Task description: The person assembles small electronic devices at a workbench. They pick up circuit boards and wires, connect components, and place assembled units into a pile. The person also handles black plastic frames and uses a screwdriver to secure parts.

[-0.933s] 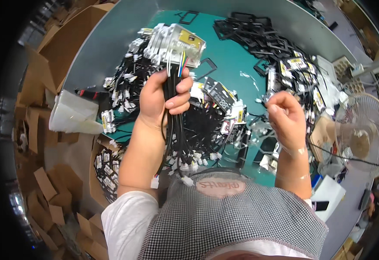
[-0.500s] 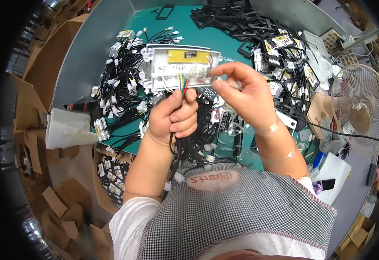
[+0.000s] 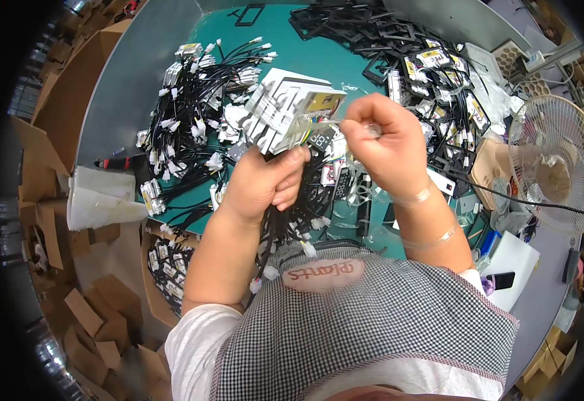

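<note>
A fanned stack of white plastic housings (image 3: 282,100) stands over the middle of the green mat, with a yellow label and thin coloured wires inside the nearest one. My left hand (image 3: 265,182) is closed round the black cables (image 3: 275,234) below the housings, and white connectors hang at their lower ends. Close to the right end of the stack, my right hand (image 3: 389,144) pinches a thin, clear plastic strip (image 3: 329,124), which stretches toward the open housing. More clear strip loops round my right wrist and forearm.
Wired white modules (image 3: 172,134) pile up at left. Black frames (image 3: 345,30) and labelled modules (image 3: 432,60) crowd the far right. A desk fan (image 3: 556,167), a phone (image 3: 502,281) and a white cone-shaped roll (image 3: 101,200) sit round the edges. Cardboard boxes (image 3: 105,307) are at lower left.
My left hand has turned, tilting the housings from facing me to a slanted fan. My right fingers have closed on the clear strip and moved slightly right, away from the housing.
</note>
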A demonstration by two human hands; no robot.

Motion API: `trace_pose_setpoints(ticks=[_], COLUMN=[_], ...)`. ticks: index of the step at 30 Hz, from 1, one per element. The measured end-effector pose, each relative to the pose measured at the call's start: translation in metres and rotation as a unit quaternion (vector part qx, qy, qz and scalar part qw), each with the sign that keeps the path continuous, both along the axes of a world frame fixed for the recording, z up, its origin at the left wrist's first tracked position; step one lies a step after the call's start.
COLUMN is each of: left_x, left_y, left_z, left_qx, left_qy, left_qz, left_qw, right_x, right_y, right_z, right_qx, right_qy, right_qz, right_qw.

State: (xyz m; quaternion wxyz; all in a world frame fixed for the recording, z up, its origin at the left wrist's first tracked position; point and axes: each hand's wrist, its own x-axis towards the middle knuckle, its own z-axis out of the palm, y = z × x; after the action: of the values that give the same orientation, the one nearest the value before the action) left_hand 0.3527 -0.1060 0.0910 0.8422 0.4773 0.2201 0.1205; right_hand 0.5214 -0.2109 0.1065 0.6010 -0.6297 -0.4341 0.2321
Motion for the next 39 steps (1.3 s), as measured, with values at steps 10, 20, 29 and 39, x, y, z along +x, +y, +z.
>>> trace_pose_setpoints(ticks=[10,20,29,39], left_x=[-0.036,-0.015,-0.008,-0.028], left_y=[0.037,0.001,-0.009,-0.024], left_z=[0.013,-0.012,-0.025,-0.006], left_qx=[0.091,-0.027,-0.086,-0.023], left_qy=[-0.046,-0.03,-0.021,0.023], left_qz=[0.026,0.031,0.073,0.079], left_qw=[0.994,0.999,0.993,0.996], right_x=[0.035,0.022,0.011,0.048], right_y=[-0.029,0.004,0.006,0.002], right_z=[0.0,-0.022,-0.032,-0.042], right_qx=[0.128,0.157,0.161,0.101], right_qy=[0.394,0.43,0.357,0.198], right_qz=[0.09,-0.024,-0.054,-0.107], right_qw=[0.906,0.889,0.918,0.969])
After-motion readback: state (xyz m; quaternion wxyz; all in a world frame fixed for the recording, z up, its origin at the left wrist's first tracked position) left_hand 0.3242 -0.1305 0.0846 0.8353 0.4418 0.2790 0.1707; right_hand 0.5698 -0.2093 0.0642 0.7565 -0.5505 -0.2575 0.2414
